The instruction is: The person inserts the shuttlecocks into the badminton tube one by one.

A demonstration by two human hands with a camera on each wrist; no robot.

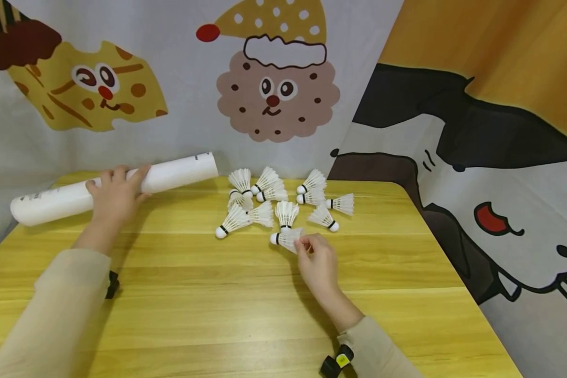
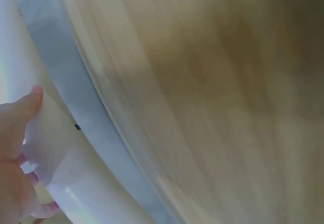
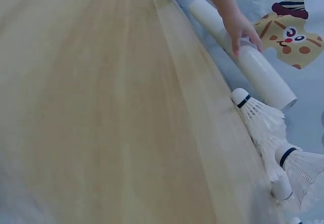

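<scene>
A long white cardboard-like tube point(image 1: 181, 173) lies slanted at the back left of the table. My left hand point(image 1: 115, 197) grips it near its middle; in the left wrist view the thumb point(image 2: 31, 102) lies along one side and fingertips show at the other. With thumb and fingertips, my right hand point(image 1: 318, 262) pinches the skirt of a white shuttlecock point(image 1: 283, 239), whose cork points left. Just behind it another shuttlecock point(image 1: 286, 212) has its skirt facing away. The right wrist view shows the tube point(image 3: 260, 75) under the left hand point(image 3: 238, 29), but not the right hand clearly.
Several shuttlecocks point(image 1: 266, 181) cluster at the back of the wooden table point(image 1: 245, 304), left of centre. More shuttlecocks point(image 1: 312, 189) lie to their right, one point(image 1: 323, 218) with its cork toward me. A printed curtain point(image 1: 179, 79) hangs directly behind the table edge.
</scene>
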